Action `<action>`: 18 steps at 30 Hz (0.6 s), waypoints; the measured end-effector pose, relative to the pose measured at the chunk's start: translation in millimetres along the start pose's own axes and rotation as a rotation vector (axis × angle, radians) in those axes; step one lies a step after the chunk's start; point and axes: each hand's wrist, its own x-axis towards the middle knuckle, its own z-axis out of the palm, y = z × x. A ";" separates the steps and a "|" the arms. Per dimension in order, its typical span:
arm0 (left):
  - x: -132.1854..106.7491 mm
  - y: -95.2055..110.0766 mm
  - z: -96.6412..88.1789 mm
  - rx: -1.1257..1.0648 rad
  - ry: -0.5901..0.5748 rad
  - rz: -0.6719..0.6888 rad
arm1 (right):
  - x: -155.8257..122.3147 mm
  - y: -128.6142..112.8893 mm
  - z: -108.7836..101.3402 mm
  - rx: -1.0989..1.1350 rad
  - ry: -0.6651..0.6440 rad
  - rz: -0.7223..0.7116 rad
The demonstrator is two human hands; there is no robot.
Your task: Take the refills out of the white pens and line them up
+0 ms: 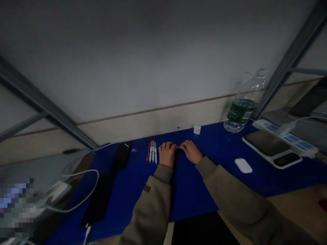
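My left hand (167,153) rests low over the blue table, its fingers curled and closed on one end of a slim, light-coloured pen (178,147). Fingertips of my right hand (191,151) pinch the other end, so the pen lies crosswise between both hands. Only a short middle stretch of it shows; the hands hide the rest. Just left of my left hand, several pens lie side by side: a red pen (148,152) at the outside, then white-and-grey pens (153,152).
A white charger plug (197,129) sits near the wall. To the right are a big water bottle (241,109), a white rounded case (243,165), a flat scale-like device (270,148) and a power strip (301,143). A black phone (122,154) and white cables (95,187) lie left.
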 end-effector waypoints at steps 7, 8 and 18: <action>3.2 -11.7 -5.6 0.102 -0.107 0.114 | 0.4 -0.1 -3.6 0.209 -0.001 0.009; 3.4 -12.1 -6.1 0.115 -0.110 0.122 | 0.4 -1.0 -5.5 0.223 0.003 0.006; 5.3 -11.8 -15.5 0.086 -0.217 0.320 | -0.4 -2.8 -18.7 0.033 -0.249 -0.214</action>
